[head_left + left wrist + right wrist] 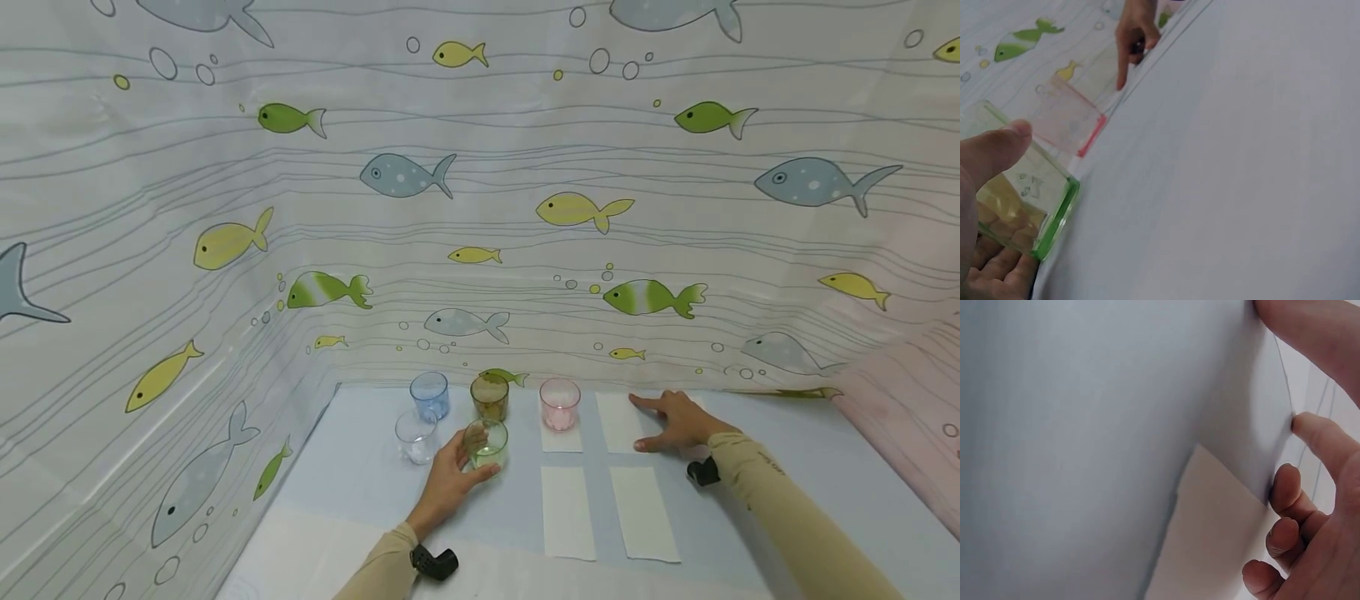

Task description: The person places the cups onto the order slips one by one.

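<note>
My left hand [444, 483] grips a clear green cup [487, 454], thumb on one side and fingers on the other; whether its base touches the table cannot be told. In the left wrist view the green cup [1054, 206] shows a darker green base. At the right, my right hand [675, 421] reaches over a white paper piece [615, 421], thumb and index finger spread apart and the other fingers curled in. Its fingertips rest on or close to the surface, beside a paper piece [1210, 531] in the right wrist view. A pink cup [560, 408] stands on another paper piece [561, 442].
Behind and left of the green cup stand a blue cup [430, 398], a brown cup [490, 400] and a colourless cup [417, 440]. Two more paper pieces, a left one [567, 510] and a right one [645, 512], lie nearer me. A fish-patterned curtain [480, 283] encloses the table.
</note>
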Action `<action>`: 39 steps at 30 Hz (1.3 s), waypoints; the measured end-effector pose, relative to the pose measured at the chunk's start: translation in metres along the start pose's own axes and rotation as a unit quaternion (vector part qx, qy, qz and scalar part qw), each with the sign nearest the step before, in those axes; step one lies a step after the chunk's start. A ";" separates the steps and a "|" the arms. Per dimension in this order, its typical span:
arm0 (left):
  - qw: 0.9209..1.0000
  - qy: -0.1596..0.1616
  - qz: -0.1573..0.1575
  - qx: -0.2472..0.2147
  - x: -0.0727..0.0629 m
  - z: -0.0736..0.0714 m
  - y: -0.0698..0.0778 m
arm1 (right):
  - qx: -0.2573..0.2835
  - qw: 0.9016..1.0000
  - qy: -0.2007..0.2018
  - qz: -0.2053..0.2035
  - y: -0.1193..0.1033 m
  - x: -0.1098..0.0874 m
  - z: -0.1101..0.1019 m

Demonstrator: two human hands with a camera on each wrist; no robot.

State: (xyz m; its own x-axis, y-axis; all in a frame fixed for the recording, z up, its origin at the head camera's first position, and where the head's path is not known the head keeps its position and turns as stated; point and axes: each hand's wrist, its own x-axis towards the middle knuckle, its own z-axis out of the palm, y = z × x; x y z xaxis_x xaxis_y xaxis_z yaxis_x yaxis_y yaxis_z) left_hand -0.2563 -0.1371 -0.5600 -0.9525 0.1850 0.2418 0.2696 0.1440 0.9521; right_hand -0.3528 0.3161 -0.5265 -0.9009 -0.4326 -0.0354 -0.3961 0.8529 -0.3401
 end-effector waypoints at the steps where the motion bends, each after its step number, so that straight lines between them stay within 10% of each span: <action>1: 1.000 0.001 0.000 -0.001 0.000 0.000 0.000 | -0.001 1.000 0.000 -0.002 0.000 0.000 0.000; 27: 1.000 0.006 -0.001 -0.012 0.002 -0.002 0.002 | 0.028 0.998 -0.043 0.036 -0.007 0.003 -0.008; 39: 1.000 -0.002 -0.008 -0.011 0.008 -0.005 0.031 | 0.039 0.998 -0.040 0.040 -0.010 0.000 -0.006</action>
State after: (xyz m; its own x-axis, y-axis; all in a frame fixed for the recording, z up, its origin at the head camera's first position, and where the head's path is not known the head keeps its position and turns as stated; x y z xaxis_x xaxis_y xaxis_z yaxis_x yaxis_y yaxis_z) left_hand -0.2566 -0.1359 -0.5279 -0.9560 0.1870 0.2259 0.2513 0.1249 0.9598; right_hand -0.3498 0.3099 -0.5172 -0.9109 -0.3884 -0.1390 -0.3054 0.8615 -0.4057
